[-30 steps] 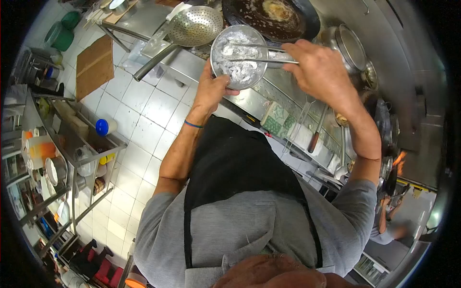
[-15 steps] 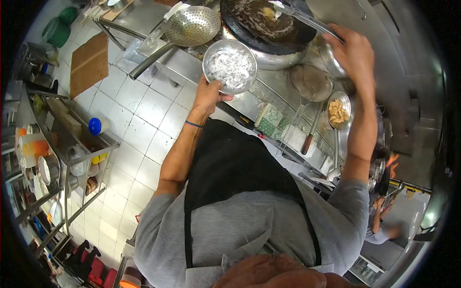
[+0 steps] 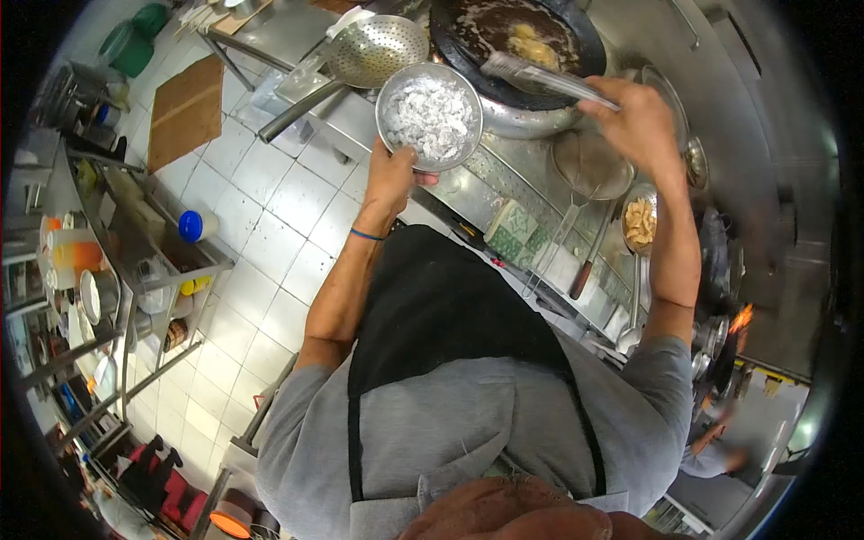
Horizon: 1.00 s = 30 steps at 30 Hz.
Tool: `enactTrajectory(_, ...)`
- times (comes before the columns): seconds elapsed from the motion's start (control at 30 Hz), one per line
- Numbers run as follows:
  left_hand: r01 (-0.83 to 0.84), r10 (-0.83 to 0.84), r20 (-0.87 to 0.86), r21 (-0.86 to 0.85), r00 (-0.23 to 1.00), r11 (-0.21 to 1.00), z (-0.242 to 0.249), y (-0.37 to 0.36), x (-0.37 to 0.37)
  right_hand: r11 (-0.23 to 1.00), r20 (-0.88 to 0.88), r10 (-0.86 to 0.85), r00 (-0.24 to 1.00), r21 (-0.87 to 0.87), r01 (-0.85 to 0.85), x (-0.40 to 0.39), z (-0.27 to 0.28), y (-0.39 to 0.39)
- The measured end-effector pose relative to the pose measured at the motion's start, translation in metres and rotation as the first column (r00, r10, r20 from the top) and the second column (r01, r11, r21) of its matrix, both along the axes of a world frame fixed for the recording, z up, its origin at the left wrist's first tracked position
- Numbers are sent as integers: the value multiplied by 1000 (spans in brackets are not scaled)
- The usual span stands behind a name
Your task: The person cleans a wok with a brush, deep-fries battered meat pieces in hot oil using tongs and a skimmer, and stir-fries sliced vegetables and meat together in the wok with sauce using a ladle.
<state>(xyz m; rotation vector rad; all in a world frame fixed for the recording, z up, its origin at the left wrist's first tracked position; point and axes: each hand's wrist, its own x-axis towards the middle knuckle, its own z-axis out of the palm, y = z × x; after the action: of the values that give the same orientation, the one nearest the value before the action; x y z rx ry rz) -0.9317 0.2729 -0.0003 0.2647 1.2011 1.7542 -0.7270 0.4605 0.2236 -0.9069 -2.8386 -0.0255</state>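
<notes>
My left hand [image 3: 393, 184] grips the near edge of a metal bowl [image 3: 476, 135], thumb over the rim. White, powder-coated pieces [image 3: 430, 112] fill much of it. My right hand [image 3: 637, 128] is closed around metal tongs [image 3: 544, 78], whose tips reach left over the near edge of a black wok [image 3: 589, 56]. No piece is visible in the tips. Dark, foaming oil fills the wok, and pale yellow pieces [image 3: 533, 47] fry in it. Just left of the wok lies a perforated ladle [image 3: 378, 49], partly behind the bowl.
A round mesh strainer [image 3: 589, 164] and a perforated scoop of golden fried pieces [image 3: 641, 222] lie right of the bowl. A green-and-white sponge-like block [image 3: 515, 227] sits at the counter edge. Flame [image 3: 742, 318] burns at a far station, where another person [image 3: 706, 454] works. Shelving [image 3: 126, 288] stands left.
The tongs have come back from over the oil toward the bowl, and the white-coated piece at their tips is gone from them. More yellow pieces show in the oil. The view has shifted slightly.
</notes>
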Motion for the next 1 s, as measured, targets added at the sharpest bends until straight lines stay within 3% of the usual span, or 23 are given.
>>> enactTrajectory(0.07, 20, -20, -22, 0, 1000, 1000, 12, 3, -2, 985, 57, 165, 985, 36, -168, -10, 0, -32)
enactTrajectory(0.2, 69, -67, -36, 40, 997, 997, 30, 7, -7, 988, 215, 122, 969, 71, -140, -42, -11, -64)
enactTrajectory(0.4, 85, -85, -1, 16, 996, 996, 12, 11, -23, 978, 51, 131, 990, 159, -138, -41, 23, -61)
enactTrajectory(0.57, 98, -98, 44, 10, 994, 995, -15, 25, -34, 986, -44, -8, 999, 164, 16, -36, 58, -54)
enactTrajectory(0.63, 94, -93, 62, -8, 994, 996, -21, 28, -33, 975, -123, -20, 992, 219, 47, -32, 66, -40)
enactTrajectory(0.77, 85, -82, 76, -40, 994, 996, -29, 29, -27, 880, -117, -292, 949, 355, 314, -30, 73, 10)
enactTrajectory(0.87, 104, -100, 55, -85, 993, 991, -28, 21, -18, 874, -105, -267, 958, 392, 286, -40, 57, 65)
enactTrajectory(0.93, 95, -93, 26, -106, 995, 990, -24, 12, -6, 835, -61, -383, 922, 403, 374, -54, 30, 113)
enactTrajectory(1.0, 117, -113, 39, -105, 993, 988, -35, 9, -4, 883, 24, -417, 909, 248, 399, -65, -1, 163)
